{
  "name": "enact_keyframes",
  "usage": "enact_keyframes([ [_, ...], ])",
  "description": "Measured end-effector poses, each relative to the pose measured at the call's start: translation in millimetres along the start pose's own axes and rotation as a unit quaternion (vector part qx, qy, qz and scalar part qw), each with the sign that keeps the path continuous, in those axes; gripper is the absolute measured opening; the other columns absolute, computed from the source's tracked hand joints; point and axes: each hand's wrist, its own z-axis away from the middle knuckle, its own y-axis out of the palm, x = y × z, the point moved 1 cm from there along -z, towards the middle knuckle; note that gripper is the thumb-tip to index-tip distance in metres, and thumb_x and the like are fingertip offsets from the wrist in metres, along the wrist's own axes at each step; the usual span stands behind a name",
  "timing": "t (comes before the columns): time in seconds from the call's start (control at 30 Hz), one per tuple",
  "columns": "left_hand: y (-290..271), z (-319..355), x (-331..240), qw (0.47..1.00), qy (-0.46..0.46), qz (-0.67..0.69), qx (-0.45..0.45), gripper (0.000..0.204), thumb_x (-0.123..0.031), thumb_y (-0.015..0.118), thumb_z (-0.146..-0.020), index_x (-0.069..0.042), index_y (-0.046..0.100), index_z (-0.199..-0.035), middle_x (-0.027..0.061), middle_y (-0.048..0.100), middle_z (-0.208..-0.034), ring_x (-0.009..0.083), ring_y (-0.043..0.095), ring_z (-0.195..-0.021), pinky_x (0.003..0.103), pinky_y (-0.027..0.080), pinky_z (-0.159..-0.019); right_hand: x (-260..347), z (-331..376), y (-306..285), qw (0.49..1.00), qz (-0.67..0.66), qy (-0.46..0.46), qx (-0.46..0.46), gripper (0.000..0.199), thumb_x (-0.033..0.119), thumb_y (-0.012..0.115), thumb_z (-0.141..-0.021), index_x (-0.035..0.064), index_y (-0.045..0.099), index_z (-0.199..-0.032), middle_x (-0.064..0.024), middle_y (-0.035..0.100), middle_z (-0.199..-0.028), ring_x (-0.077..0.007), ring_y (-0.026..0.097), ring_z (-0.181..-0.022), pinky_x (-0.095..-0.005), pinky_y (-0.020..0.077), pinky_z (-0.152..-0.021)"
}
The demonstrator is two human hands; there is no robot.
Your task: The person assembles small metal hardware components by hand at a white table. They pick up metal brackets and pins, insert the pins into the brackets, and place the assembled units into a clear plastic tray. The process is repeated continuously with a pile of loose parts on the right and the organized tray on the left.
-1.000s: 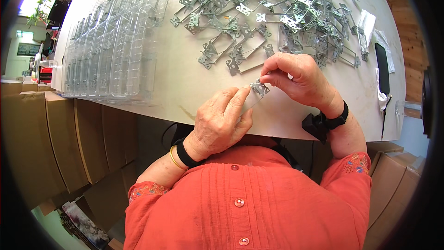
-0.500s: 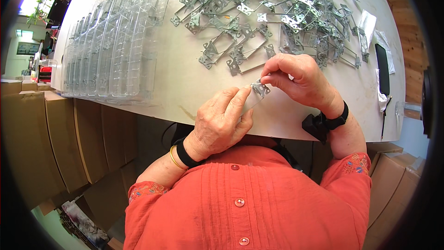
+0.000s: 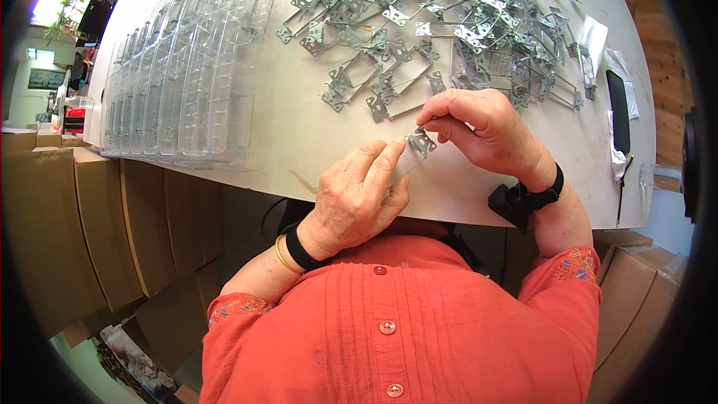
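Head view, looking down on a pale work table (image 3: 299, 142). The left hand (image 3: 355, 198) and the right hand (image 3: 482, 131) met just above the near edge of the table, with one small metal bracket (image 3: 420, 141) between them; the right thumb and forefinger were closed on its upper end, while the left fingertips (image 3: 389, 155) were pressed together against its lower side, presumably to steady the piece so that both hands could work on it close to the body; how far the left fingers wrapped it could not be told, as the hand hid them. The loose heap of like metal brackets (image 3: 434, 22) lay across the far half of the table, within reach of the right hand, apparently as stock to draw from; rows of clear plastic blister trays (image 3: 179, 67) stood overlapped on the left, well apart from the heap. A black phone (image 3: 618, 111) and white wrappers (image 3: 594, 37) lay at the right rim, out of the working area. Brown cardboard cartons (image 3: 82, 232) stood below the table on the left.
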Motion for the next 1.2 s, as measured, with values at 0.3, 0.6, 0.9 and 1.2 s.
enact_keyframes([
  [0.3,-0.1,0.5,0.7,1.000,-0.001,0.000,0.000,0.058,-0.004,0.083,-0.084,0.005,0.068,-0.140,0.0230,0.074,-0.117,0.0367,0.075,-0.097,0.042,0.063,-0.084,-1.0,-0.7,-2.2,1.000,0.028,0.000,0.010,0.013,0.008,0.082,-0.097,0.0058,0.072,-0.105,-0.0109,0.075,-0.090,-0.0291,0.075,-0.076,-0.0386,0.0586,-0.066],
  [0.6,-0.2,1.5,0.6,1.000,-0.003,0.001,0.001,0.058,-0.004,0.083,-0.084,0.005,0.068,-0.140,0.0228,0.073,-0.118,0.0365,0.075,-0.097,0.042,0.063,-0.084,-0.6,-2.1,-2.4,0.999,0.036,-0.020,0.007,0.013,0.009,0.083,-0.097,0.0058,0.072,-0.105,-0.0108,0.075,-0.089,-0.0294,0.074,-0.075,-0.0382,0.0584,-0.066],
  [0.9,1.0,3.0,1.1,1.000,-0.001,-0.003,-0.001,0.059,-0.004,0.083,-0.084,0.006,0.068,-0.140,0.0225,0.074,-0.117,0.0361,0.075,-0.096,0.042,0.063,-0.083,-1.5,-0.2,0.4,1.000,0.019,-0.014,0.008,0.013,0.005,0.081,-0.096,0.0058,0.073,-0.107,-0.0110,0.077,-0.091,-0.0293,0.076,-0.077,-0.0380,0.0600,-0.067],
  [1.2,0.1,1.9,0.2,1.000,-0.006,-0.001,0.005,0.058,-0.004,0.082,-0.085,0.006,0.068,-0.140,0.0226,0.074,-0.117,0.0363,0.075,-0.096,0.042,0.063,-0.083,-0.5,-0.8,0.2,1.000,0.013,-0.025,0.000,0.014,0.004,0.082,-0.096,0.0055,0.073,-0.106,-0.0111,0.076,-0.092,-0.0290,0.076,-0.077,-0.0378,0.0592,-0.066],
])
